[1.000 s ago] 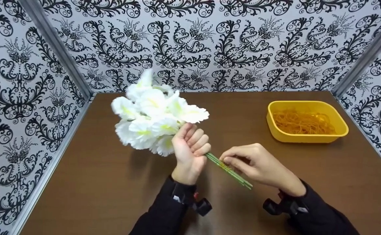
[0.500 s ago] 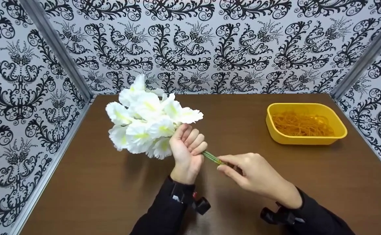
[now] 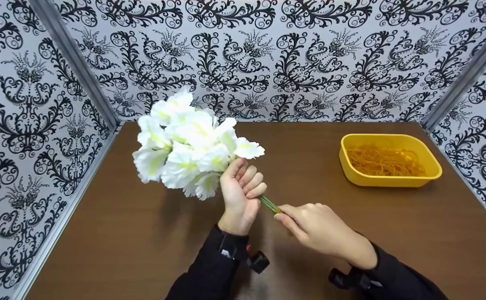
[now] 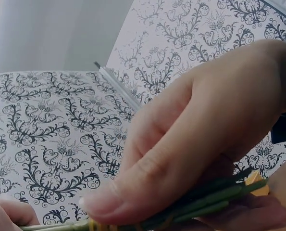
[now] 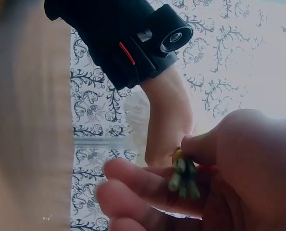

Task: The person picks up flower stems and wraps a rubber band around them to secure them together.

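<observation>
A bunch of white flowers (image 3: 193,146) with yellow-green centres leans to the upper left in the head view. My left hand (image 3: 243,196) grips its stems just below the blooms. Lower down, my right hand (image 3: 322,229) pinches the green stems (image 3: 270,204) between thumb and fingers, where yellow rubber bands (image 4: 97,225) wrap them, as the left wrist view shows. The cut ends of the stems (image 5: 182,180) point at the camera in the right wrist view, beneath the right thumb (image 5: 200,147). The lower stem part is hidden behind the right hand in the head view.
A yellow plastic tub (image 3: 392,181) holding many loose rubber bands (image 3: 384,160) stands at the right rear of the brown table (image 3: 122,246). Patterned panels (image 3: 251,58) with metal edge posts enclose the back and sides. Each wrist carries a small black camera (image 3: 258,261).
My right hand has moved from beside the banded stems to close round them, covering their lower ends. The blooms have shifted and turned slightly while the left hand keeps its grip.
</observation>
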Tool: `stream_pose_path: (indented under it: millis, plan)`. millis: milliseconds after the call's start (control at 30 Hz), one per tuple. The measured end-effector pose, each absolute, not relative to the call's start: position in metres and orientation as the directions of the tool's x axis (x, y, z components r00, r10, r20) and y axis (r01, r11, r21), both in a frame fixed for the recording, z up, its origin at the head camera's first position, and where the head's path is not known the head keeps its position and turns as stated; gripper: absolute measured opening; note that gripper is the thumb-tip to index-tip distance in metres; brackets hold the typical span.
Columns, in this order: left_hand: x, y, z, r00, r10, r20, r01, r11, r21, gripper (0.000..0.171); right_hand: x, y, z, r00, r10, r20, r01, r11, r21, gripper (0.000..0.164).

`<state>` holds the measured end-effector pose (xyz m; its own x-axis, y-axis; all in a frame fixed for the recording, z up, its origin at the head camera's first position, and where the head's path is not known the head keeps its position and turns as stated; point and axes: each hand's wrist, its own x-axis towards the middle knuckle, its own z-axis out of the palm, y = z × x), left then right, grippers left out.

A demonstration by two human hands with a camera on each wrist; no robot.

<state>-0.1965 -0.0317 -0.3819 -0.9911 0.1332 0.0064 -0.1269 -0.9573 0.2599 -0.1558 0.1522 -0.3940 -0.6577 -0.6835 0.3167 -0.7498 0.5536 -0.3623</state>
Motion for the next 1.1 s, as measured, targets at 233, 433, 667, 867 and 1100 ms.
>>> stream_pose_path:
  millis: [233, 433, 667, 867, 1100]
  plan:
    - [-0.196, -0.030, -0.382, -0.984, 0.176, 0.028, -0.158, -0.935, 0.317, 0.044, -0.156, 0.154, -0.393, -0.673, -0.674, 0.304, -0.730, 0.540, -0.419, 0.019]
    - [-0.197, -0.028, -0.383, -0.982, 0.187, 0.011, -0.173, -0.930, 0.323, 0.045, -0.155, 0.154, -0.393, -0.671, -0.644, 0.367, -0.734, 0.510, -0.448, 0.015]
    - [-0.197, -0.027, -0.383, -0.975, 0.224, -0.009, -0.212, -0.909, 0.360, 0.046, -0.156, 0.155, -0.395, -0.685, -0.652, 0.326, -0.694, 0.447, -0.564, 0.014]
    - [-0.193, -0.025, -0.377, -0.963, 0.269, 0.001, -0.228, -0.816, 0.531, 0.041, -0.156, 0.157, -0.398, -0.673, -0.648, 0.357, -0.679, 0.352, -0.644, 0.010]
    - [-0.182, -0.022, -0.372, -0.947, 0.309, 0.085, -0.106, -0.551, 0.828, 0.026, -0.157, 0.158, -0.406, -0.651, -0.588, 0.480, -0.726, 0.298, -0.620, 0.016]
